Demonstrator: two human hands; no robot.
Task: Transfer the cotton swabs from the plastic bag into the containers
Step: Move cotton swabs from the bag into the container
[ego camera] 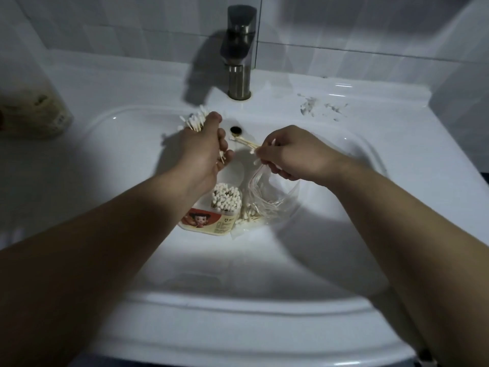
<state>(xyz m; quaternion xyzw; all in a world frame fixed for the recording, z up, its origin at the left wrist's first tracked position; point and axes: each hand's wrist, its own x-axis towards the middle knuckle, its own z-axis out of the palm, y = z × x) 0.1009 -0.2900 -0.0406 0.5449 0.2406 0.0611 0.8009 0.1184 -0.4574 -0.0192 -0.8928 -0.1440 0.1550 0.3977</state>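
My left hand [203,147] is closed around a thick bundle of cotton swabs [194,120], whose white tips stick out past my fist above the basin. My right hand [285,152] pinches a few swabs [244,143] that point left, and it also grips the top of the clear plastic bag [267,205]. The bag hangs down into the sink with more swabs lying in its bottom. Beside the bag stands a round container [226,200] packed with upright swabs, with a printed cartoon label [206,221] lying against it.
Everything sits inside a white sink [344,234], with its overflow hole [235,130] at the back. A steel faucet [239,51] rises behind the basin. A blurred jar [39,112] stands on the left counter. Grey smears [309,107] mark the right rim.
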